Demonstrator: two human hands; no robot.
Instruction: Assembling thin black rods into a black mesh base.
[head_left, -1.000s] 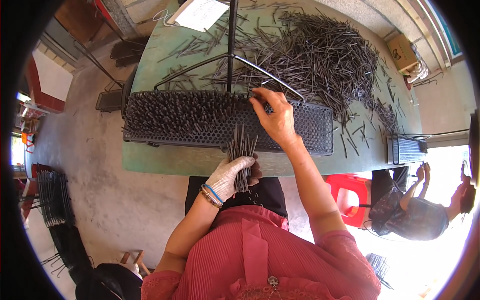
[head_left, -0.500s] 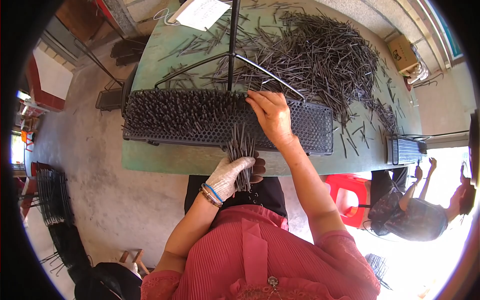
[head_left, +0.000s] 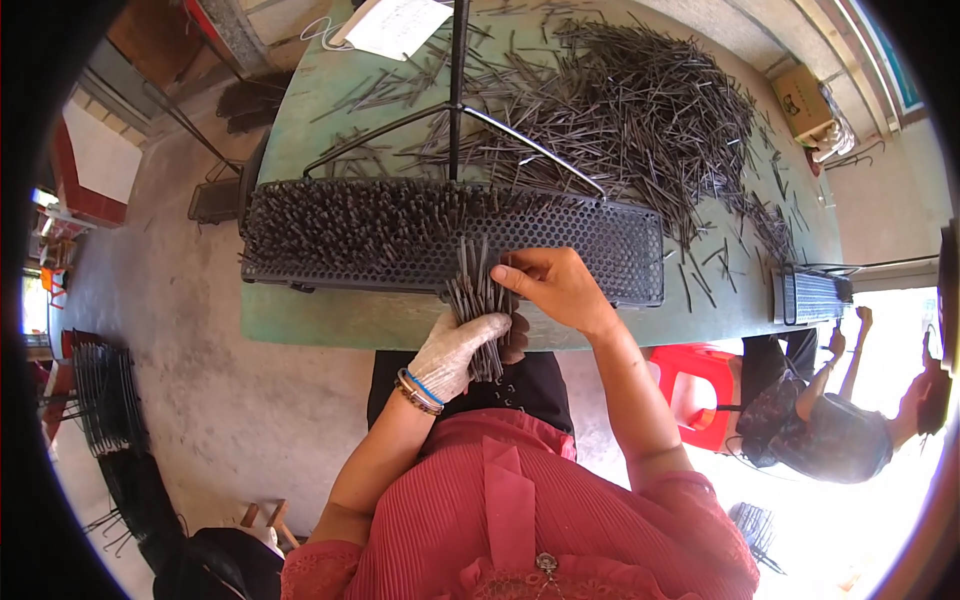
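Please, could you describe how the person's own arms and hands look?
The left hand wears a whitish knitted glove, a blue band and bracelets. The right hand is bare. The short sleeves are pinkish red and look lacy.

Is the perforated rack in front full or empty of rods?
Partly full: rods crowd the left of the rack; bare holes show across most of its right.

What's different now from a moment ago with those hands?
The right hand has come back toward the person from the far edge of the perforated black tray to the bundle of dark sticks; whether it pinches one is unclear. The gloved left hand still grips the bundle, and the tray stays in place.
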